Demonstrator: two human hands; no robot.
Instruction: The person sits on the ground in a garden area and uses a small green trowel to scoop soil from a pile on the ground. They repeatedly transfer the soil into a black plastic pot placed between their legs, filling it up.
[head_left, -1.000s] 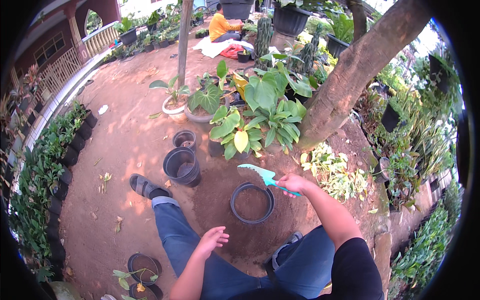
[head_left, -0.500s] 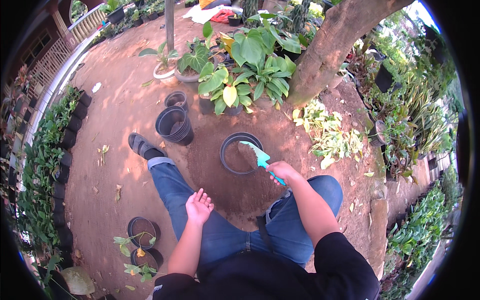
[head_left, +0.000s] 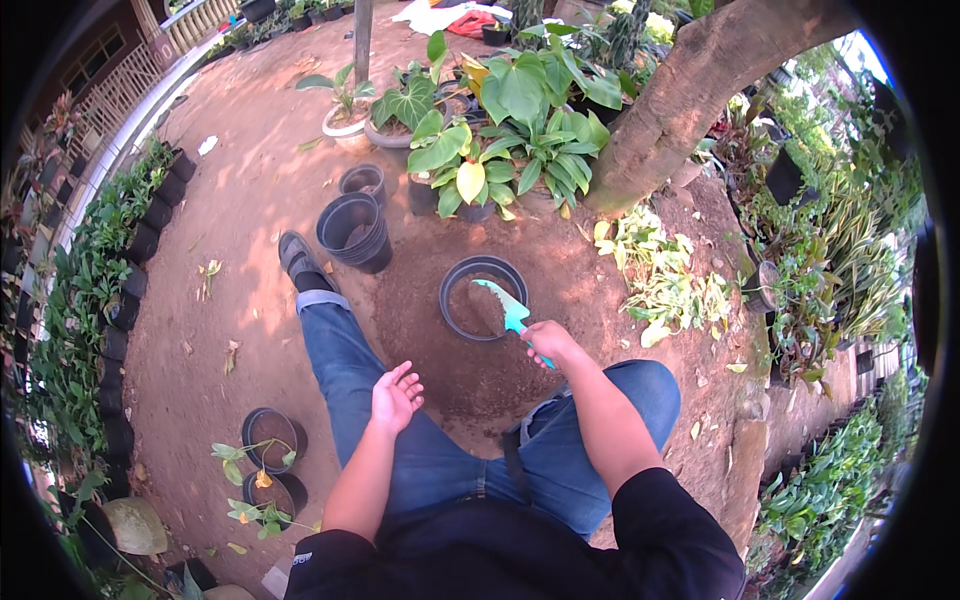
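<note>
My right hand point(head_left: 550, 343) is closed round the handle of a turquoise garden trowel point(head_left: 514, 311). The trowel's blade, smeared with soil, reaches over the rim of a round black plant pot point(head_left: 446, 312) on the ground between my legs. Brown soil point(head_left: 468, 304) lies inside that pot. Above my left thigh, my left hand point(head_left: 397, 397) hovers palm up with its fingers apart, holding nothing.
Stacked black pots point(head_left: 355, 238) stand beyond my left foot. Two pots with drooping plants point(head_left: 274, 440) sit left of my left leg. Leafy potted plants point(head_left: 520, 140) and a tree trunk point(head_left: 690, 100) are ahead. Pulled-up greenery point(head_left: 670, 275) lies at the right.
The trowel has shifted slightly left, its blade now tilted more on edge over the pot. My left hand has stayed nearly in place, while the whole view has turned a little.
</note>
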